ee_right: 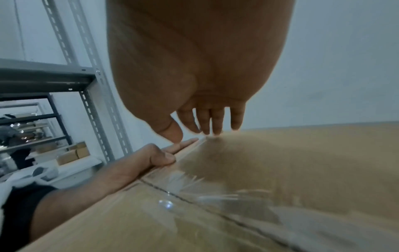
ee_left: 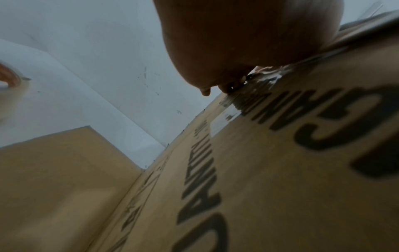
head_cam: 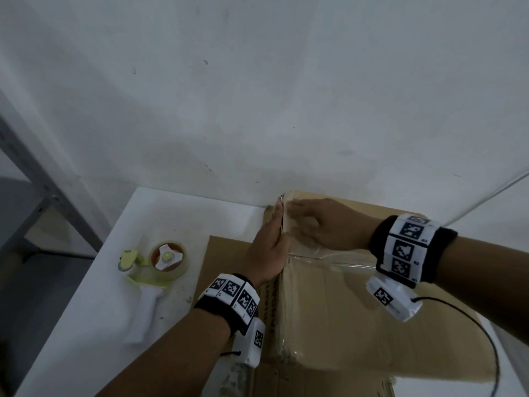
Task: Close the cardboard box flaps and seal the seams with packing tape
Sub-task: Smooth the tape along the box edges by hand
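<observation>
Shelving (ee_right: 92, 71) of grey metal stands at the far left. Next comes a tape dispenser (head_cam: 156, 277) lying on the white desk (head_cam: 94, 310), untouched, just beside a flat sheet of cardboard (head_cam: 226, 250). The left hand (head_cam: 269, 247) lies with straight fingers (ee_right: 183, 142) flat against the cardboard box's (head_cam: 357, 325) left side at its top edge. The right hand (head_cam: 329, 224) rests on the box top, fingers (ee_right: 215, 122) stretched out, pressing clear tape (head_cam: 329, 256) near the far corner. Neither hand grips anything.

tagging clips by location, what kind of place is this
Probably a packing or storage room: a taped cardboard box on a white table, a tape dispenser, and slotted metal shelving holding more boxes.
</observation>
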